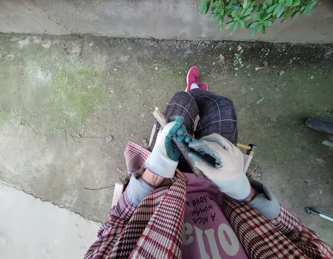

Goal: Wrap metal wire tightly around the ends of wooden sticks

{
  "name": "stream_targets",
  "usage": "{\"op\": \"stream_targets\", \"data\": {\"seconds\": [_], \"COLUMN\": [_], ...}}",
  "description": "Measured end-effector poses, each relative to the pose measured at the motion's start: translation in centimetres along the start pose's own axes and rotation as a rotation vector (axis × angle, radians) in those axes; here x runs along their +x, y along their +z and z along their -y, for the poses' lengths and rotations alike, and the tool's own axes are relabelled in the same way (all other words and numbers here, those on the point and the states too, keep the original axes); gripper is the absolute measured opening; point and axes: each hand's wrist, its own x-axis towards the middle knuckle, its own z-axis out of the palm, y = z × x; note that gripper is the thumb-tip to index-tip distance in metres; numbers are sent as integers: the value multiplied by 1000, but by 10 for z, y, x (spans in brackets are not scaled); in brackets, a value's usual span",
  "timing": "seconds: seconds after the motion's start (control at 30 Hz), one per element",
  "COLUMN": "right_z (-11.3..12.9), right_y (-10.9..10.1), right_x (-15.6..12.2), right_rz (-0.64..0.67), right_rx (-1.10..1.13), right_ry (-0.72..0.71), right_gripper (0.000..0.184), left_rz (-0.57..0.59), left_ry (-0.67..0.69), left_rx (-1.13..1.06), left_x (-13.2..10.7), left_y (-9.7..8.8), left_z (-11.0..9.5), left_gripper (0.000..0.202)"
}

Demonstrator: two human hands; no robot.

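Observation:
A rough brown wooden stick [185, 153] lies slantwise above my lap, its pale cut end pointing up and left. My left hand [169, 144], in a white glove with green coated fingers, is closed around its upper part. Fine strands show on the stick near those fingers, too thin to make out. My right hand [223, 162], gloved in stained white, curls at the stick's lower part. Its thumb and fingertips come together against the wood, leaving a dark hollow behind them. Whether a small thing sits between these fingertips is hidden.
I sit on a low folding seat [247, 158] with my legs [216, 111] in front. A concrete wall [101, 18] runs ahead, with a leafy plant [252, 16] at upper right. Dark shoe-like objects [323, 126] and a thin pole [321, 214] are at the right.

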Motion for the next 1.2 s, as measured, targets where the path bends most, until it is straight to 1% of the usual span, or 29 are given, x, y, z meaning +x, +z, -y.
{"op": "stream_targets", "data": {"seconds": [0.1,0.17,0.2,0.27,0.37,0.47,0.57,0.63,0.77,0.87,1.07,1.2], "right_z": [1,2,2,0,-4,-11,-18,-23,-31,-38,-48,-49], "right_y": [7,12,12,11,2,-7,-12,-16,-25,-28,-21,-19], "right_x": [1,3,3,5,5,5,4,3,1,-2,-2,7], "right_rz": [28,61,73,83,100,89,49,37,83,115,78,30], "right_rx": [-110,-174,-172,-75,195,433,557,562,472,416,443,460], "right_ry": [-92,-115,-109,-70,62,255,417,462,464,453,406,402], "right_gripper": [20,17,14,13,16,18,15,13,12,11,11,9], "left_rz": [-23,-25,-24,-23,-43,-74,-104,-114,-79,-57,-111,-138], "left_ry": [9,38,49,54,69,111,123,132,146,189,270,248], "left_rx": [-9,-33,-44,-48,-20,-3,-2,5,10,15,123,190], "left_x": [0,-2,-3,-4,-2,2,5,6,7,8,5,-7], "left_y": [0,2,2,1,-3,-8,-12,-14,-20,-27,-40,-47], "left_z": [1,3,4,5,4,-1,-5,-8,-13,-15,-27,-37], "left_gripper": [38,36,35,33,29,25,25,25,22,20,28,30]}}
